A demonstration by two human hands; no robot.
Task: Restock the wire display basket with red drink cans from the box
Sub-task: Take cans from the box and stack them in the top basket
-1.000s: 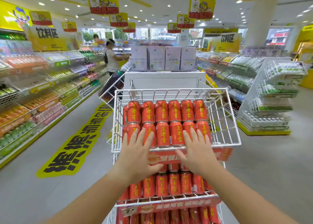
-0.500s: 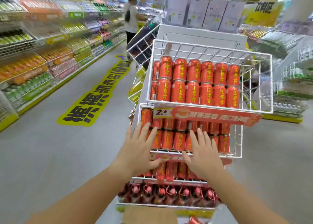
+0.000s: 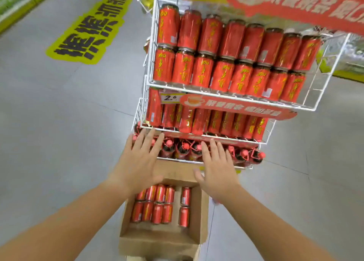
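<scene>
A white wire display rack stands in front of me, and its upper visible basket (image 3: 317,95) holds two rows of red drink cans (image 3: 222,73). A lower basket (image 3: 268,134) is also packed with red cans. On the floor below lies an open cardboard box (image 3: 199,229) with several red cans (image 3: 157,205) lying in it. My left hand (image 3: 137,160) and my right hand (image 3: 216,168) hover above the box with fingers spread, holding nothing.
The lowest wire tier (image 3: 206,163) holds dark bottles with red caps (image 3: 182,149), just beyond my fingertips. Red promo signs (image 3: 236,108) hang on the basket fronts. A yellow floor sticker (image 3: 88,28) lies on the grey floor to the left.
My view has tilted down from the top basket to the floor. Both hands left the top basket's cans and dropped to just above the box, still holding nothing.
</scene>
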